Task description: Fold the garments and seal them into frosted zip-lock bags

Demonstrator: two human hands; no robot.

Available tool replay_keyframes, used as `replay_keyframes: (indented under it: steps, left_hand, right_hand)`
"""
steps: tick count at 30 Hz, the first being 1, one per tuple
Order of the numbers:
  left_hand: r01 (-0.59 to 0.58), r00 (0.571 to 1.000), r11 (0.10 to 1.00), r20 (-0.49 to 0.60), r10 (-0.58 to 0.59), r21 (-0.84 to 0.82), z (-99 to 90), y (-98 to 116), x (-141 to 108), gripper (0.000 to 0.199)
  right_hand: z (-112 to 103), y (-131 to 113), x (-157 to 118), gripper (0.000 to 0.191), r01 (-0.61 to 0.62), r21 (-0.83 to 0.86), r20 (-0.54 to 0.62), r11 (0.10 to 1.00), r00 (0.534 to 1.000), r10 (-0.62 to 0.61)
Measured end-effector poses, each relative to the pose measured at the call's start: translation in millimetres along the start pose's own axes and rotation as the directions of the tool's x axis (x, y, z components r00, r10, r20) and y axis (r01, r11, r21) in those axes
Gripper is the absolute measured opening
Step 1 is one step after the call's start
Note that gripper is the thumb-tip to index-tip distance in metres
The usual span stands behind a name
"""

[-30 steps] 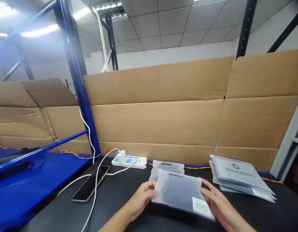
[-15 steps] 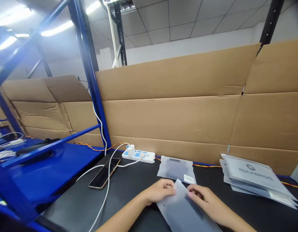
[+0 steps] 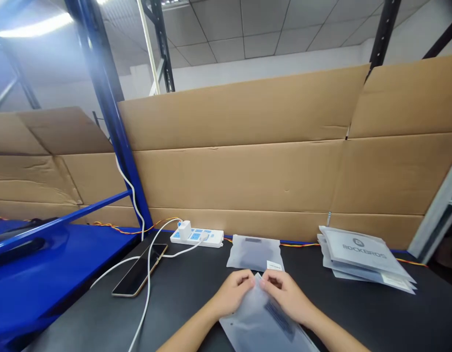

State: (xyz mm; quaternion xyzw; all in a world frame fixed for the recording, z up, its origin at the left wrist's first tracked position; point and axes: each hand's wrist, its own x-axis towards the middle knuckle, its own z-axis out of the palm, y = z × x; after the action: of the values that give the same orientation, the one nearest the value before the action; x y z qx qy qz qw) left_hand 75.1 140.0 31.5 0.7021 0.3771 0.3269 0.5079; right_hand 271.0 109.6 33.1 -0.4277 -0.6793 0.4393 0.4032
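Observation:
My left hand (image 3: 233, 293) and my right hand (image 3: 285, 296) pinch the top edge of a frosted plastic bag (image 3: 264, 325), close together. The bag hangs toward me, its lower end cut off by the bottom of the view, with a dark printed patch showing through. Just beyond my hands, a second frosted bag (image 3: 254, 253) with a small white label lies flat on the black table (image 3: 357, 313), not touching them. To the right sits a stack of grey ROCKBROS packages (image 3: 361, 255).
A white power strip (image 3: 196, 238) with a plugged-in charger stands at the table's back edge. A phone (image 3: 139, 270) lies left, crossed by a white cable (image 3: 148, 278). A blue metal shelf (image 3: 46, 254) is at left, and cardboard sheets (image 3: 233, 166) line the back.
The bag has turned from lying flat to hanging toward me. My hands have shifted from its sides to its top edge and closed in together. The camera view has shifted slightly.

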Motion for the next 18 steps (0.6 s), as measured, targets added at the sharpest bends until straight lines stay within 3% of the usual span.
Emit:
replay_keyframes:
  steps: [4,7,9,12,16,18]
  left_hand:
    - [-0.049,0.986,0.997,-0.155,0.058,0.056,-31.5,0.5,0.7,0.034]
    - [-0.066,0.976,0.994,-0.200,0.081,0.082,-46.7,0.7,1.1,0.035]
    - [-0.074,0.978,0.993,-0.188,0.090,0.090,-44.0,1.7,0.8,0.036]
    - [-0.088,0.982,0.991,-0.161,0.103,0.097,-27.7,5.3,-1.1,0.037]
    - [-0.103,0.983,0.989,-0.139,0.118,0.107,-9.0,9.7,-5.9,0.035]
    - [-0.106,0.982,0.987,-0.143,0.122,0.119,-4.5,10.1,-8.4,0.035]
  right_hand:
    - [-20.9,-6.7,-32.2,0.038,-0.114,-0.038,0.068,0.993,0.991,0.116]
    - [-36.1,-10.2,-60.9,0.036,-0.251,0.004,0.139,0.968,0.959,0.248]
    - [-43.9,-14.9,-73.2,0.034,-0.268,0.042,0.166,0.962,0.952,0.258]
    - [-51.4,-25.7,-75.4,0.030,-0.187,0.077,0.128,0.979,0.976,0.176]
    - [-53.6,-35.6,-59.4,0.026,-0.063,-0.045,0.168,0.997,0.983,0.070]
    - [-51.1,-34.7,-50.4,0.024,-0.049,-0.117,0.205,0.992,0.976,0.073]
